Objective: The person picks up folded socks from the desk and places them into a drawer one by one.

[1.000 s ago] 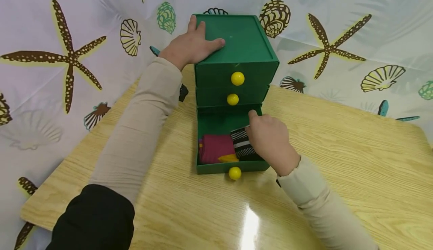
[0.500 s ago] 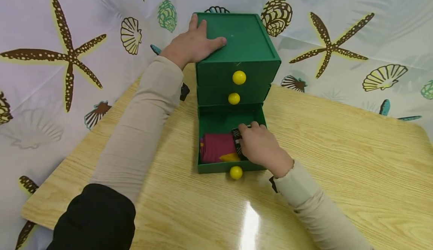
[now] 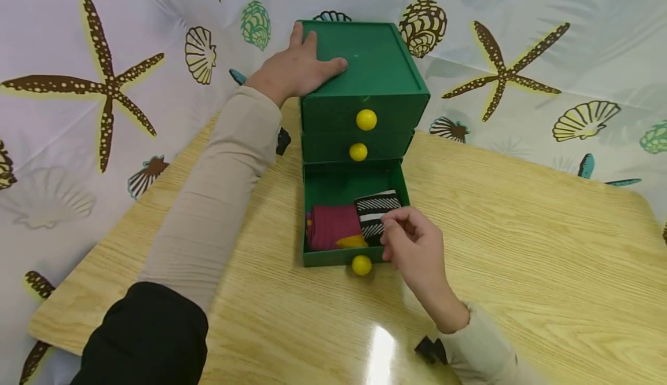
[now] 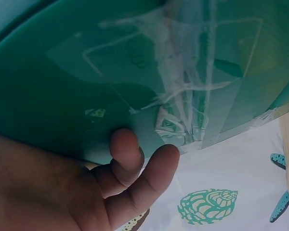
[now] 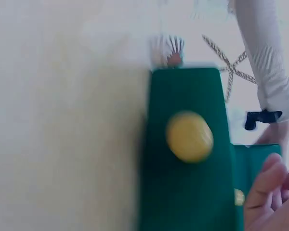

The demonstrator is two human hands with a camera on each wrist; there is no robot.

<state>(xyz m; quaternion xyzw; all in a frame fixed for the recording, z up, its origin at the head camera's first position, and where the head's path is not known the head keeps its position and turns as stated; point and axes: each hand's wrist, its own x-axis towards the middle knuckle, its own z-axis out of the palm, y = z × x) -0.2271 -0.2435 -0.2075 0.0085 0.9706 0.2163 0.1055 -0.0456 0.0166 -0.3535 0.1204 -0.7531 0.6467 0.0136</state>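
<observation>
Now socks (image 3: 376, 211) lie in open btm drawer (image 3: 356, 256); R hand (image 3: 414, 246) loosely curled, grasping nothing, by its knob (image 3: 361, 265). L hand (image 3: 294, 72) flat on chest (image 3: 372, 66). Next, prob: push drawer in straight.

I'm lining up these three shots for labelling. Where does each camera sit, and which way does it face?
Head: high, looking down at the table, the drawer box, both hands and sleeves.
Left wrist: pressed close against the box's green surface; left hand fingers show.
Right wrist: low, blurred, facing the open drawer's front and its yellow knob; right hand fingertips show.
Shared: the box appears in all three.
</observation>
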